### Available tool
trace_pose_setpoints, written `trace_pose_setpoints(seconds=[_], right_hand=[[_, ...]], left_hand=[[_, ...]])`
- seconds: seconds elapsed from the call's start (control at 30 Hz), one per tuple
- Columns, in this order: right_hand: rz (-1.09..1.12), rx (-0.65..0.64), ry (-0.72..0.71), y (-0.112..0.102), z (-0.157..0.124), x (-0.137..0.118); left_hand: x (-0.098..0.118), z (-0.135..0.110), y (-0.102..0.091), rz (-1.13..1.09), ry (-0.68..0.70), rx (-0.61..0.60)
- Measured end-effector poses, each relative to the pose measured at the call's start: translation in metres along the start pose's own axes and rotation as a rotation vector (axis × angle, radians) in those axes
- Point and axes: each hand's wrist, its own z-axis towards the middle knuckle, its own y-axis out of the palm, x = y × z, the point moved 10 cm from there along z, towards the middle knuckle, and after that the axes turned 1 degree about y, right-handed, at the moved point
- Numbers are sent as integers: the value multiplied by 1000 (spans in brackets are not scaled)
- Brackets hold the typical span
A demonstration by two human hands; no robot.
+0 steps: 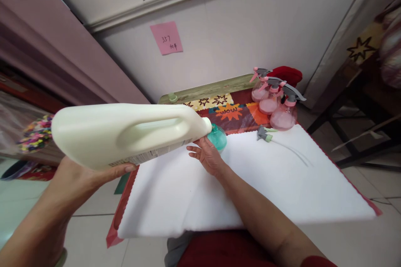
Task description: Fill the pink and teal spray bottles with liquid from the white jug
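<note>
My left hand [82, 177] grips the underside of a large white jug [125, 133], tipped on its side with the spout pointing right. The spout sits over the mouth of a small teal bottle [217, 137] on the white cloth [250, 192]. Wrapped round the near side of that teal bottle is my right hand [207, 156], which holds it upright. A loose grey spray head with a long dip tube [266, 134] lies on the cloth just right of the bottle.
Three pink spray bottles [275, 100] with grey triggers stand at the far right of the table, a red object behind them. A patterned cover [225, 110] shows beyond the cloth. A pink note [166, 38] is on the wall. A dark table frame stands right.
</note>
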Motion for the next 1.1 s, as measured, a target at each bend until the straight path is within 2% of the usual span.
trace_pose_setpoints(seconds=[0.6, 0.93, 1.1], right_hand=[[-6, -25, 8, -1, 3, 1], [-10, -36, 6, 0, 3, 0], [8, -24, 8, 0, 2, -1]], left_hand=[[10, 0, 0, 29, -12, -4], [12, 2, -2, 39, 27, -3], [19, 4, -3, 125, 115, 7]])
